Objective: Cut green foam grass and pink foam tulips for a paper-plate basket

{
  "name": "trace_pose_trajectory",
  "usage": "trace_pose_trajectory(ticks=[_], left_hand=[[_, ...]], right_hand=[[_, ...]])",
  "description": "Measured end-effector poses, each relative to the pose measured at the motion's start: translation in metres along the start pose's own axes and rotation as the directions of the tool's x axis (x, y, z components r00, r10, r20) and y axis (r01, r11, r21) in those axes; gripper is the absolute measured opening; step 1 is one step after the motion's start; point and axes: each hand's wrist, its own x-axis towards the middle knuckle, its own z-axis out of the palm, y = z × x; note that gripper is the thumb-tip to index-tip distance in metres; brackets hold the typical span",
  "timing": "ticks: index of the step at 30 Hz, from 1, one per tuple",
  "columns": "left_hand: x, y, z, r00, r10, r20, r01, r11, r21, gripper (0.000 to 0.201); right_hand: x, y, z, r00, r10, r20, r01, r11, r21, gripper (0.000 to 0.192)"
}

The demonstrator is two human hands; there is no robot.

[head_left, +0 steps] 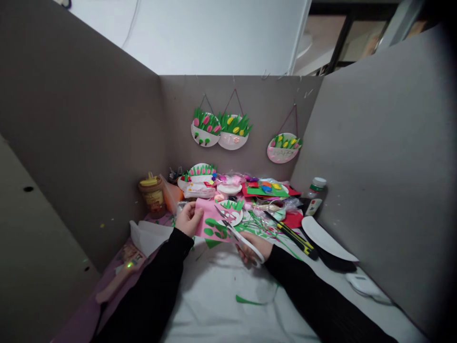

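At frame centre, your left hand (188,219) pinched the pink sheet (209,221); right hand (252,245) gripped scissors (237,236) mid-cut. Three finished baskets (232,129) hung above; more cutting remained, I'd judge.

Open white table surface (214,290) is left in front; beyond, passage is blocked by craft clutter (250,190) and cardboard walls (89,143).
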Motion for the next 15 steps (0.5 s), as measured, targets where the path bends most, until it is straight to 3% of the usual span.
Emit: trace_pose_trajectory(ticks=[5, 10, 15], left_hand=[[0.0004, -0.0003, 0.0001, 0.998, -0.041, 0.044, 0.039, 0.998, 0.046, 0.037], [-0.0013, -0.0033, 0.0008, 0.992, -0.093, 0.090, 0.087, 0.994, 0.068, 0.039], [-0.0047, -0.0019, 0.0034, 0.995, -0.060, 0.086, 0.051, 0.993, 0.108, 0.036]], right_hand=[[0.0024, 0.0057, -0.0001, 1.000, 0.014, -0.015, -0.014, 1.000, -0.016, 0.031], [0.0038, 0.0088, 0.0006, 1.000, 0.003, -0.013, -0.003, 1.000, 0.011, 0.034], [0.0036, 0.0085, 0.0016, 1.000, -0.009, 0.006, 0.008, 0.999, 0.038, 0.039]])
